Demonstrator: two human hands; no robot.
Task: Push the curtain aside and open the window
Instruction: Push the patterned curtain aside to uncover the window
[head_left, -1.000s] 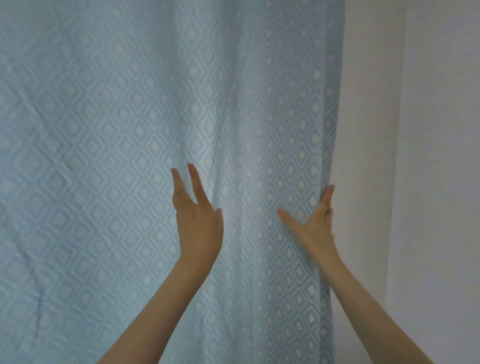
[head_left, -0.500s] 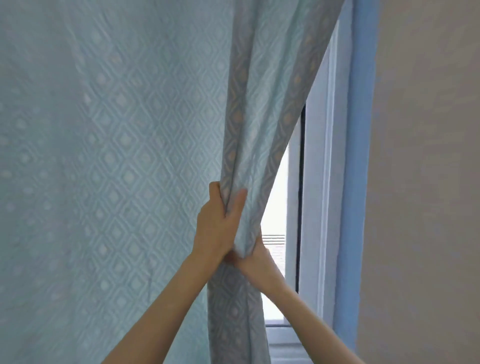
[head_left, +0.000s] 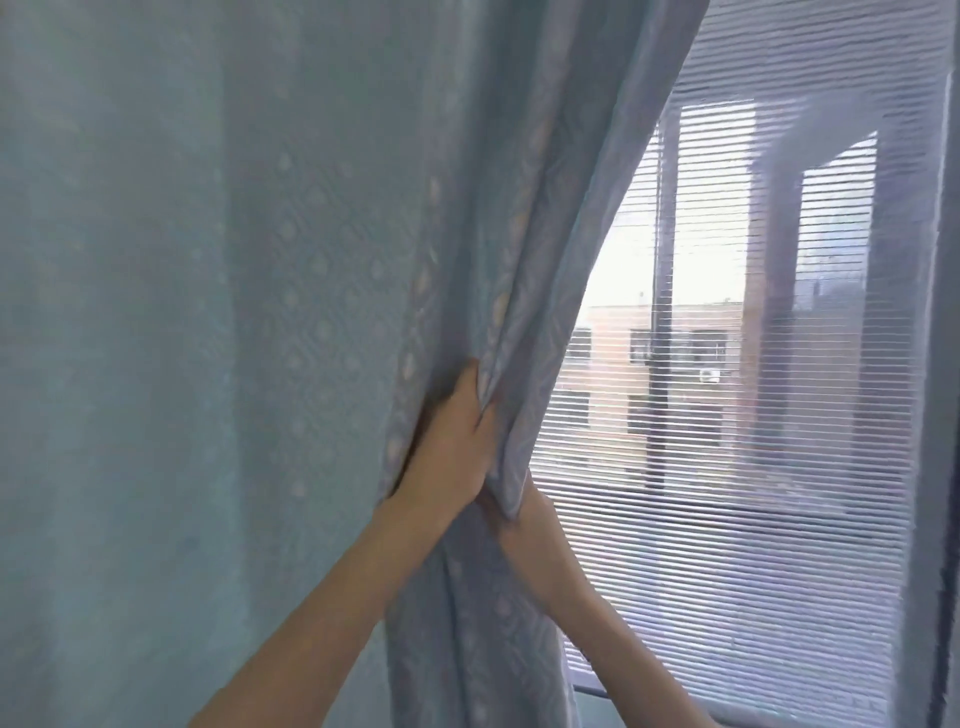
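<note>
Two hands are closed on the curtain (head_left: 291, 322): the left hand (head_left: 452, 441) is wrapped around its bunched edge, the right hand (head_left: 501, 512) mostly hidden behind the fold. Since half a second ago, far more window (head_left: 737, 415) has been uncovered on the right, still shut; opening remains.

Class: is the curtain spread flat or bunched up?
Bunched: the left hand grips the curtain into folds, baring the window beside it.
</note>
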